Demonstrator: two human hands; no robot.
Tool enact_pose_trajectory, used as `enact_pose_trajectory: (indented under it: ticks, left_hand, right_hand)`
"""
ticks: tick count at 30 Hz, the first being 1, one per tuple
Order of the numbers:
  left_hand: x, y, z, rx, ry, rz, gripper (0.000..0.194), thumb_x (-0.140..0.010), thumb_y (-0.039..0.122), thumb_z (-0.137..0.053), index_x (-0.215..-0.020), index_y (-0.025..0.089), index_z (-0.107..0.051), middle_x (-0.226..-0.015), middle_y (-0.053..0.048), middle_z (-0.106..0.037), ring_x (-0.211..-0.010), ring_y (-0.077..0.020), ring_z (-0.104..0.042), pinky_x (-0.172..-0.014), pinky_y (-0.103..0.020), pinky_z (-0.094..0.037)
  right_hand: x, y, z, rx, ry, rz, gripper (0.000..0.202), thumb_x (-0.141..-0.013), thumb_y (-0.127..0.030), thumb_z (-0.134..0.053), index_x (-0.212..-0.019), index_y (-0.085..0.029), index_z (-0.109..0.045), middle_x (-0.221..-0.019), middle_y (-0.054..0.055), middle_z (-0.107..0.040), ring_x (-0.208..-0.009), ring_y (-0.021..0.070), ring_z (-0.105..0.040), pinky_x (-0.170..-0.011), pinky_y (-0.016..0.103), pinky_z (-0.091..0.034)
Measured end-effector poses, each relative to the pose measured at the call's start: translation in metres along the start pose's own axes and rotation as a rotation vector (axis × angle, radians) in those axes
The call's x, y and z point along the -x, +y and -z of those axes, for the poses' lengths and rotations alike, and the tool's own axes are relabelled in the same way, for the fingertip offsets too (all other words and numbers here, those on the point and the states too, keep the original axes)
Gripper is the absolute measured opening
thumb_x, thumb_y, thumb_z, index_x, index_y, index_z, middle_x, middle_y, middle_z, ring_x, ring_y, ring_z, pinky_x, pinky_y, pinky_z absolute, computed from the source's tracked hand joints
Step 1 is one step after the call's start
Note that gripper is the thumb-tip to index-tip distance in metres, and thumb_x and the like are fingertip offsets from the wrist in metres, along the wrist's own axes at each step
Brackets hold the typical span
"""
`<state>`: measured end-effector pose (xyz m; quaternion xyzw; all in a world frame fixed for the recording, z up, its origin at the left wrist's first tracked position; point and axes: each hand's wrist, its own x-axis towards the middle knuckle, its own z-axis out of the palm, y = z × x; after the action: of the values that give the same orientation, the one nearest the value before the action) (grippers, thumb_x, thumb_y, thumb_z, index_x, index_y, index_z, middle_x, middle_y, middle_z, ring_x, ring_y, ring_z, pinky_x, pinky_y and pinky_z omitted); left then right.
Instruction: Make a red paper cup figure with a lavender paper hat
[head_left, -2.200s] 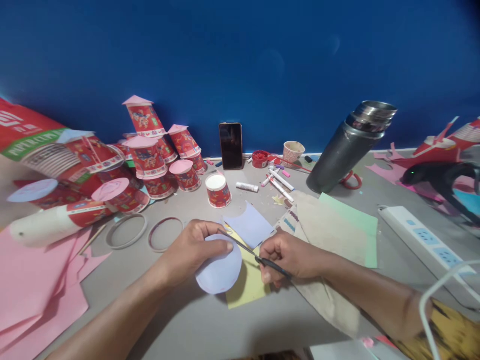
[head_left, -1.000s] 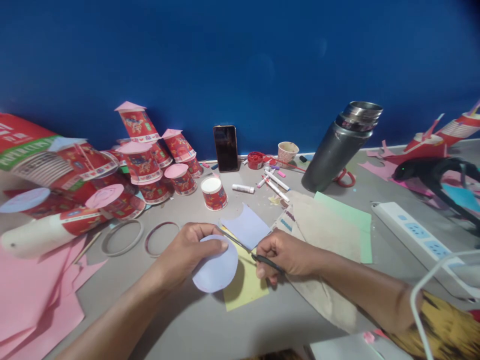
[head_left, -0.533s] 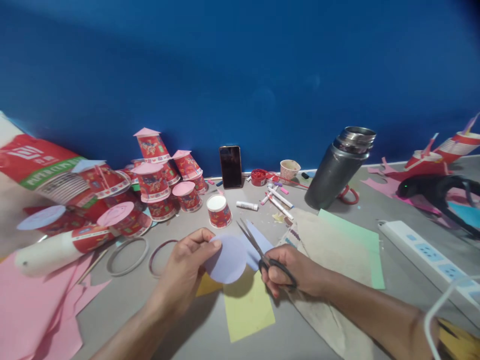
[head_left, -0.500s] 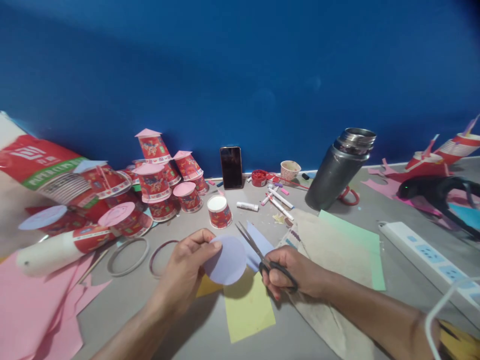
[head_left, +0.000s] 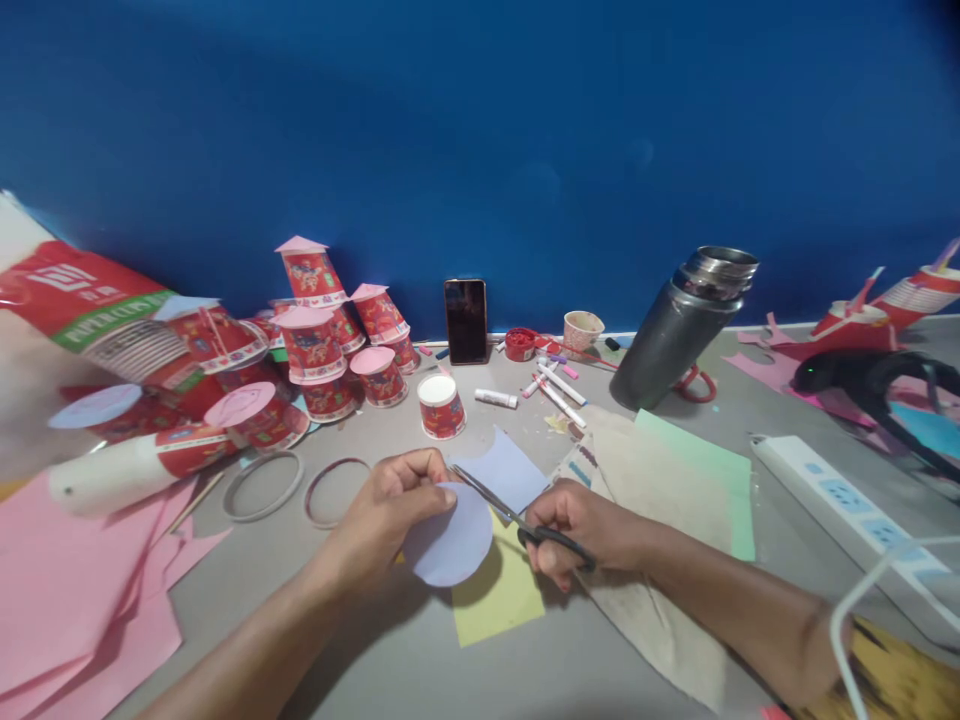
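Note:
Between thumb and fingers, my left hand [head_left: 401, 510] pinches the edge of a round lavender paper disc [head_left: 448, 540]. My right hand [head_left: 574, 530] grips black-handled scissors [head_left: 495, 503], their blades pointing left along the disc's upper edge, close to my left fingertips. Whether the blades have paper between them I cannot tell. Beneath the disc lie a yellow paper sheet [head_left: 499, 600] and, a little farther back, a lavender paper scrap [head_left: 510, 470]. A red paper cup [head_left: 442, 408] stands upside down just beyond my left hand.
Stacked red cups with pink tops [head_left: 311, 345] stand at the back left, near pink paper sheets [head_left: 67, 590] and two rings. A phone [head_left: 466, 322] leans on the blue wall. Markers [head_left: 559, 400], a dark bottle [head_left: 679, 330], green paper [head_left: 701, 470] and a power strip [head_left: 847, 510] are rightward.
The scissors have swung left and flatter, their tips now over the disc's upper edge. The disc has tilted and turned slightly in my left hand. The view has shifted a little.

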<state>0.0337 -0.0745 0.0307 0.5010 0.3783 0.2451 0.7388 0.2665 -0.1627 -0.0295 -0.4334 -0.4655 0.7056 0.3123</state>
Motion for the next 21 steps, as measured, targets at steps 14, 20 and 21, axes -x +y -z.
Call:
enact_pose_trajectory:
  ticks: [14, 20, 21]
  left_hand:
    - [0.0002, 0.0012, -0.0001, -0.040, 0.016, 0.012, 0.035, -0.056, 0.035, -0.087, -0.064, 0.019, -0.057, -0.055, -0.001, -0.067, -0.040, -0.0115, -0.056, -0.037, -0.018, -0.040]
    - [-0.0001, 0.0030, -0.0015, -0.054, 0.032, 0.026, 0.036, -0.055, 0.036, -0.087, -0.063, 0.019, -0.056, -0.053, -0.001, -0.066, -0.039, -0.0112, -0.054, -0.036, -0.017, -0.039]
    - [-0.0002, 0.0033, -0.0019, -0.053, 0.033, 0.030, 0.036, -0.055, 0.035, -0.087, -0.064, 0.019, -0.056, -0.053, -0.001, -0.066, -0.039, -0.0112, -0.054, -0.036, -0.018, -0.040]
  right_hand:
    - [0.0011, -0.0035, -0.0016, 0.019, 0.003, -0.033, 0.061, -0.054, -0.066, -0.092, -0.068, -0.013, -0.065, -0.053, -0.002, -0.061, -0.049, 0.0088, -0.059, -0.045, 0.016, -0.042]
    - [0.0022, -0.0079, -0.0039, 0.051, 0.015, -0.046, 0.059, -0.055, -0.064, -0.092, -0.066, -0.014, -0.063, -0.053, -0.001, -0.061, -0.049, 0.0093, -0.058, -0.045, 0.017, -0.041]
    - [0.0022, -0.0079, -0.0041, 0.053, 0.018, -0.049, 0.059, -0.055, -0.064, -0.092, -0.066, -0.014, -0.063, -0.053, -0.002, -0.061, -0.049, 0.0093, -0.058, -0.045, 0.017, -0.041]
